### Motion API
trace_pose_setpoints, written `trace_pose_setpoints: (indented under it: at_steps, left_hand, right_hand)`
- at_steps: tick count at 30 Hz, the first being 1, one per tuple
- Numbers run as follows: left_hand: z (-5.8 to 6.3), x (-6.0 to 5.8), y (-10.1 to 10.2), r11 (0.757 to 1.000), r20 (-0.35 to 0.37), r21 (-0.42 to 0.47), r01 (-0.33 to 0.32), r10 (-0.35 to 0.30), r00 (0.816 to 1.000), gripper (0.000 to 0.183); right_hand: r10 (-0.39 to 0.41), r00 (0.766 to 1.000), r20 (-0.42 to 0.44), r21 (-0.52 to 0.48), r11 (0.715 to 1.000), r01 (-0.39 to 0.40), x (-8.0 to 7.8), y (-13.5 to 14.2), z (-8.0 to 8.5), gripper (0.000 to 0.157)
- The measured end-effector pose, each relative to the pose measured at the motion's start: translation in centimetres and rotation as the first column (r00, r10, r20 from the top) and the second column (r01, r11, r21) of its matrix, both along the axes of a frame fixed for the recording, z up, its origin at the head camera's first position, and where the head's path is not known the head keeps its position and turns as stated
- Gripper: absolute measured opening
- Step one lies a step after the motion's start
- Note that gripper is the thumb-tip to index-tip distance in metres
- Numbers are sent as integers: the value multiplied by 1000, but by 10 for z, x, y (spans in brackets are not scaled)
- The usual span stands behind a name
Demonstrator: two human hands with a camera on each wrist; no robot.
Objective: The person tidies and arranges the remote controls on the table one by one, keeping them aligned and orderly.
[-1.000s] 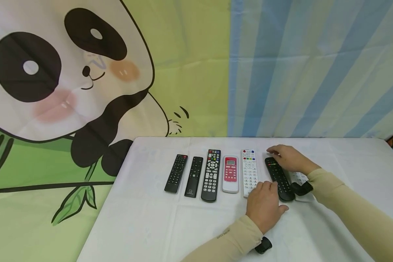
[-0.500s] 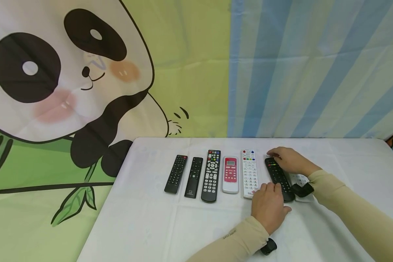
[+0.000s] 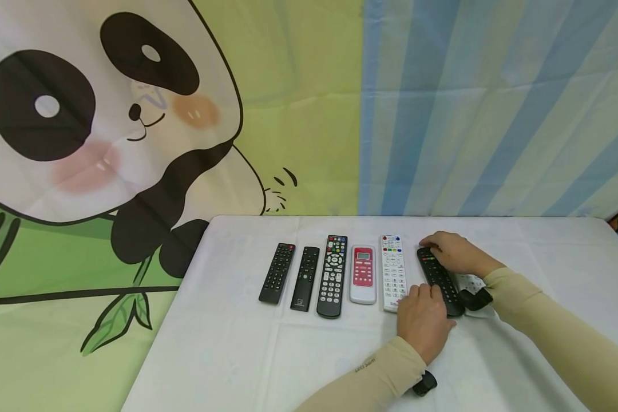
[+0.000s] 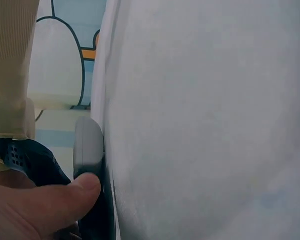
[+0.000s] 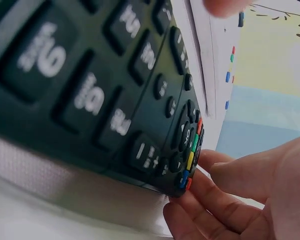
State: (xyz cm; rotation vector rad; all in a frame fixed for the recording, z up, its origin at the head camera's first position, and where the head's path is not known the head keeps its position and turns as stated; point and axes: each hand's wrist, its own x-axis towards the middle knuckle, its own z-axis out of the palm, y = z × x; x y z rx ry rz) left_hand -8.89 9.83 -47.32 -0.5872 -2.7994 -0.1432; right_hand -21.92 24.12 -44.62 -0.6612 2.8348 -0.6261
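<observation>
A black remote control (image 3: 439, 278) with a few coloured buttons lies on the white-covered table, slightly slanted. My right hand (image 3: 454, 252) holds its far end; the right wrist view shows the thumb (image 5: 239, 172) and curled fingers at that end, by the coloured buttons. With my left hand (image 3: 423, 317) I grip its near end, thumb on the right side and fingers on the left. In the left wrist view the thumb (image 4: 75, 195) presses at the dark remote's side, beside a grey rounded end (image 4: 88, 142).
A white remote (image 3: 393, 274) lies just left, then a red-and-white remote (image 3: 362, 289) and several black remotes (image 3: 332, 277) in a row. Under my right wrist is another white remote (image 3: 471, 281), partly hidden. A panda-print cloth (image 3: 309, 114) hangs behind the table (image 3: 211, 355).
My left hand has moved a little right, from beside the white remote to the black remote's near end. The right hand stays at the far end. The remotes barely shift.
</observation>
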Motion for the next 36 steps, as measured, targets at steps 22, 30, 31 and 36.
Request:
trace_pose_setpoints:
  at_steps: [22, 30, 31, 36]
  left_hand:
    - [3, -6, -8, 1000, 15, -8, -19, 19, 1000, 59]
    - [6, -7, -13, 1000, 39, 1, -18, 18, 999, 54]
    - [6, -7, -14, 1000, 36, -1, -18, 18, 999, 53]
    - [7, -8, -17, 1000, 29, -12, -22, 22, 999, 50]
  right_hand:
    - [13, 999, -49, -8, 1000, -13, -2, -2, -3, 28]
    - [-3, 998, -57, -3, 1000, 3, -5, -7, -3, 28]
    - [-5, 998, -59, -4, 1000, 5, -5, -8, -3, 28]
    - [-21, 998, -55, -6, 1000, 21, -5, -10, -3, 29]
